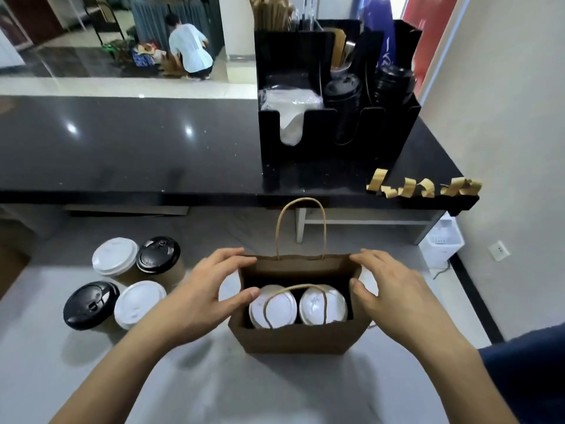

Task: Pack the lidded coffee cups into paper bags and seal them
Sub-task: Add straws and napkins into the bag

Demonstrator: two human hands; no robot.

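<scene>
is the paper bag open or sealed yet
Open. The paper bag gapes at its mouth, two white-lidded cups visible inside; the left hand and right hand hold its ends.

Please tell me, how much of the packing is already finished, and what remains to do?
Done: two white-lidded cups stand inside the open paper bag. In hand: the left hand and right hand hold the bag's two ends at its mouth, which is not yet sealed. Left: four lidded cups wait on the table; tape strips hang from the counter edge.
</scene>
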